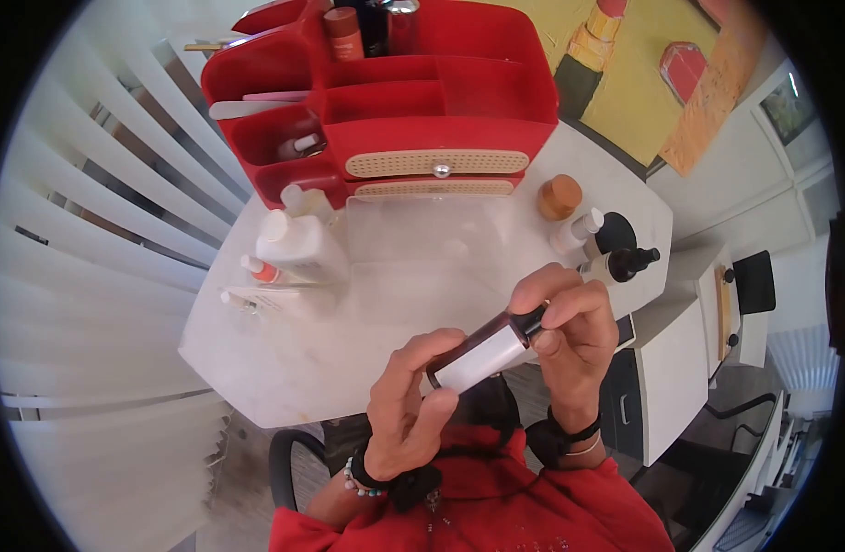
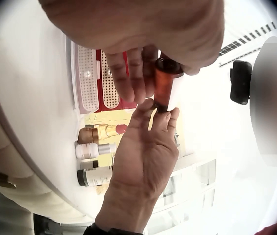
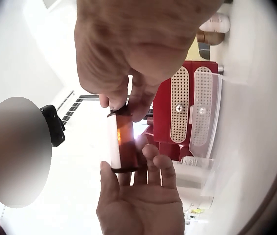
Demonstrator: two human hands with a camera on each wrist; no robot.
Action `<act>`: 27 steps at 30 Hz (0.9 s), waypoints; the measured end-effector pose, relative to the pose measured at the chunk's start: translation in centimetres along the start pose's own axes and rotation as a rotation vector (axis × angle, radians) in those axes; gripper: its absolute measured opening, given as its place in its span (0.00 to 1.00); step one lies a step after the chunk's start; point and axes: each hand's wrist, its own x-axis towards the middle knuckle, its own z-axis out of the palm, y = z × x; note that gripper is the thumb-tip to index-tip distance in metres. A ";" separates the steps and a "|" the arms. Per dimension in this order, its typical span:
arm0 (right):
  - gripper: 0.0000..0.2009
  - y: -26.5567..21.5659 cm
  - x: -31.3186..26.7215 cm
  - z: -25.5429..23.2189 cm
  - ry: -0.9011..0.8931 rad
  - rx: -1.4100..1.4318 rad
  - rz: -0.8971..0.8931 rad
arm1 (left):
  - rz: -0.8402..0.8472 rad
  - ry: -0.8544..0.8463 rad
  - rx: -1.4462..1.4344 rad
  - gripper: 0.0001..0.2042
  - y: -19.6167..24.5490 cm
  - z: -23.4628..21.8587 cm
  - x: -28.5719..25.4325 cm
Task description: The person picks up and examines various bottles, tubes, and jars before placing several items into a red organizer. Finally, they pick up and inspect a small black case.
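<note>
A small amber bottle (image 1: 482,357) with a white label and a black cap (image 1: 530,322) is tilted in front of the chest, above the table's front edge. My left hand (image 1: 407,400) holds its base end between thumb and fingers. At the other end, the fingers and thumb of my right hand (image 1: 579,345) pinch the black cap. Light shines through the brown glass (image 3: 126,139) in the right wrist view. The left wrist view shows the bottle's round base (image 2: 168,65) toward the camera, with the right hand (image 2: 145,156) beyond it.
A red organizer (image 1: 422,133) with woven drawer fronts stands at the back of the white table (image 1: 257,368). White bottles (image 1: 298,241) are grouped on the left. To the right are an orange-lidded jar (image 1: 559,197), a pump bottle (image 1: 579,230) and a black-topped bottle (image 1: 622,265). A clear tray (image 1: 422,235) lies mid-table.
</note>
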 end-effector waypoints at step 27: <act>0.23 2.8 2.9 -5.3 0.016 -1.469 -0.067 | 0.169 -0.022 0.970 0.15 -3.8 -3.1 -1.2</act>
